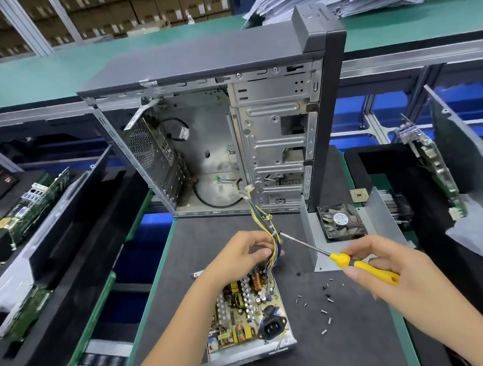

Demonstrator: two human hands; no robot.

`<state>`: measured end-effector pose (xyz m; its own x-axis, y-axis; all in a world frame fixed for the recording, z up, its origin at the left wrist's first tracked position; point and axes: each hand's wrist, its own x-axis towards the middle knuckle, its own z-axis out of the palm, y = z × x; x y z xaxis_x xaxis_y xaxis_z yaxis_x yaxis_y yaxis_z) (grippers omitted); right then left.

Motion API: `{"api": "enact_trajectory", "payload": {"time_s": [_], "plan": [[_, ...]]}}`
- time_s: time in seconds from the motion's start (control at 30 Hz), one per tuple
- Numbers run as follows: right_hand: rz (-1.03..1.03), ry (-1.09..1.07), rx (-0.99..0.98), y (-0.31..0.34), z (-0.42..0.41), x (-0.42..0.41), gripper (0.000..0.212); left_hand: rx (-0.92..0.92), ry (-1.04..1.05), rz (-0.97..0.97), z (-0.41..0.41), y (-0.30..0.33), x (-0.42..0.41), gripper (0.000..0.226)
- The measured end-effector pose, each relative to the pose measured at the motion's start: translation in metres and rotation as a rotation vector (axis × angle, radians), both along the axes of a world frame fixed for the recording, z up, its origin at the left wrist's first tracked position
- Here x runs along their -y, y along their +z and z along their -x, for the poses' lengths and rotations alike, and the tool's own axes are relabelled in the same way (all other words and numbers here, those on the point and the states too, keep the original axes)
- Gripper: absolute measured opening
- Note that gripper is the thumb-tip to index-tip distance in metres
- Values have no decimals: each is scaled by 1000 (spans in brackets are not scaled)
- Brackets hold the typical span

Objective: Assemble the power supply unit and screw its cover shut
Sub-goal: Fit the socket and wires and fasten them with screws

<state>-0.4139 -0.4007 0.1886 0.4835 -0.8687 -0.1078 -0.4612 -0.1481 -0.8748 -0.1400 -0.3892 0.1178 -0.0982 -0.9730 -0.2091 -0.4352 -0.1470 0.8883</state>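
Holding the wire bundle [268,231] in my left hand [244,252], fingers curled round it just above the open power supply unit [248,314], centre of the frame. The wires run up from the unit's circuit board through my grip and end in a white connector in front of the case. My right hand [390,270] grips the yellow screwdriver [353,265], thumb and fingers wrapped on the handle; its shaft points up-left and the tip sits right beside the wires, touching or not I cannot tell. The power supply unit lies on the dark table [354,330] at lower centre, board exposed, black power socket at its near end. Its cover [315,235], a bent grey metal piece carrying the fan [341,222], stands apart at right of centre. Loose screws [325,307] are scattered on the table between the unit and my right hand. Behind, an open computer case [232,127] stands upright, side panel off. Circuit boards sit in black trays at left [26,211] and right [435,167] of the frame.
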Motion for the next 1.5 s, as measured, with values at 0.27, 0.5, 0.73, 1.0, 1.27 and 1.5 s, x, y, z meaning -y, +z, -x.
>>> {"api": "enact_trajectory", "payload": {"time_s": [0.27,0.5,0.73,1.0,1.27,1.5], "plan": [[14,-35,-11,-1,4,1,22,264,135,251,5,-4,-5,35],[29,-56,-27,-10,4,3,21,195,208,123,-2,4,-27,13],[28,-79,-37,-15,-1,9,15,160,443,231,3,-11,-25,24],[19,-53,-103,-21,-4,9,13,346,440,270,9,-8,-37,15],[63,90,-220,-23,-10,12,21,1003,447,-37,8,-14,-54,48],[296,305,-427,-8,-44,33,6,809,491,48,0,-21,-55,43]]}}
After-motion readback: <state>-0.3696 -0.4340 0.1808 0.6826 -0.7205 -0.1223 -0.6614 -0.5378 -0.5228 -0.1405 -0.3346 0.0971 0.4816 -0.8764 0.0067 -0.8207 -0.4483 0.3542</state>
